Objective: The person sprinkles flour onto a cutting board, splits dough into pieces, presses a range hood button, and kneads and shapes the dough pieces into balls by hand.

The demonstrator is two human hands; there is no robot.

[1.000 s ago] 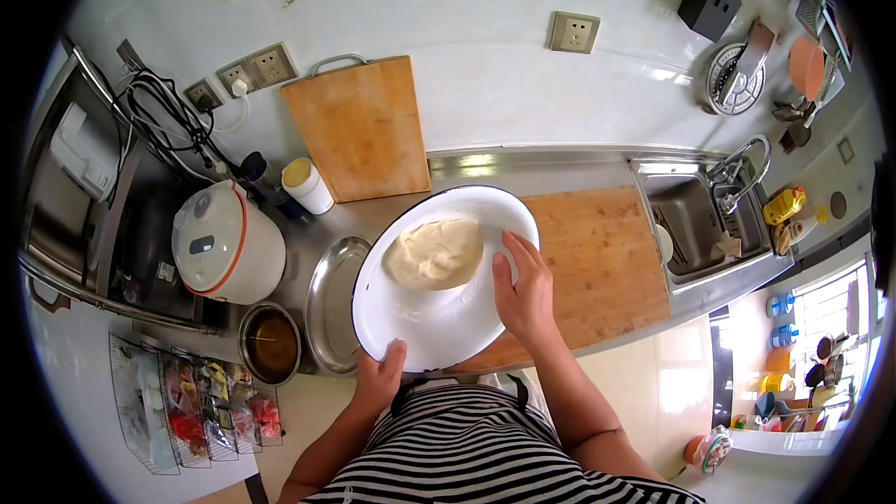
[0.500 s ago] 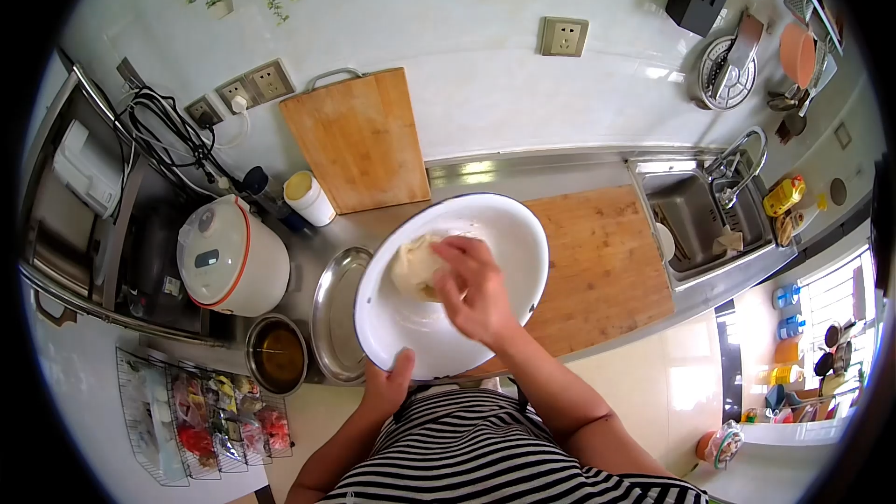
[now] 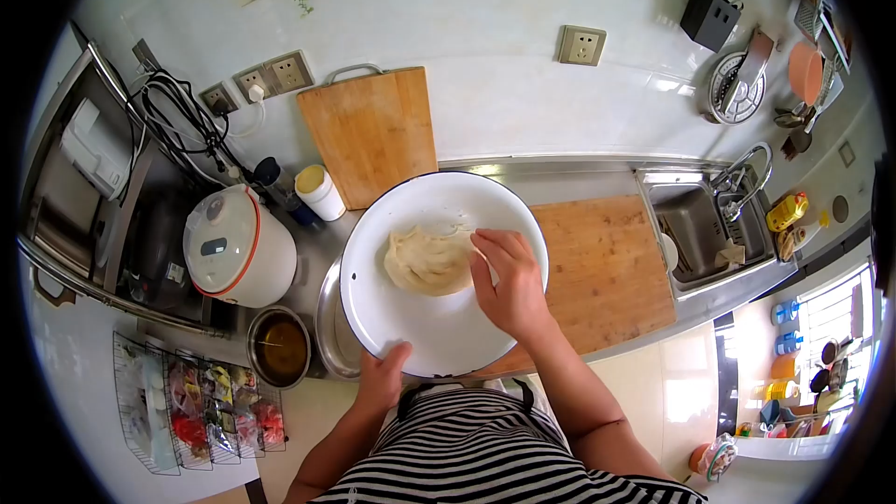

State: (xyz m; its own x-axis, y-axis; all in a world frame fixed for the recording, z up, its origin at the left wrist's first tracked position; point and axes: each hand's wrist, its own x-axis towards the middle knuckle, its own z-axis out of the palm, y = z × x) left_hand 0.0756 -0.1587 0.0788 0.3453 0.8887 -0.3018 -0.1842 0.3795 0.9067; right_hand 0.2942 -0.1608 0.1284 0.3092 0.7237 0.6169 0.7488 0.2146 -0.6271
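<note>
A white enamel basin (image 3: 439,341) with a dark rim is tilted toward me above the counter. Inside it lies a soft, pale lump of dough (image 3: 425,263) with a folded, uneven surface. My left hand (image 3: 383,378) grips the basin's near-left rim, thumb on the inside and the other fingers hidden beneath. At the dough's right edge, my right hand (image 3: 511,285) has its fingers closed in a pinch, and the dough stretches toward the fingertips.
Right of the basin is a wooden board (image 3: 607,271), then a sink (image 3: 686,224). On the left stand a rice cooker (image 3: 238,247), a pot of brownish liquid (image 3: 280,350) and a steel dish (image 3: 331,317) partly under the basin. A cutting board (image 3: 373,135) leans on the wall.
My right hand has moved right from over the dough to its right edge. The dough looks wider and flatter. The basin faces me more fully, and the camera view has shifted slightly.
</note>
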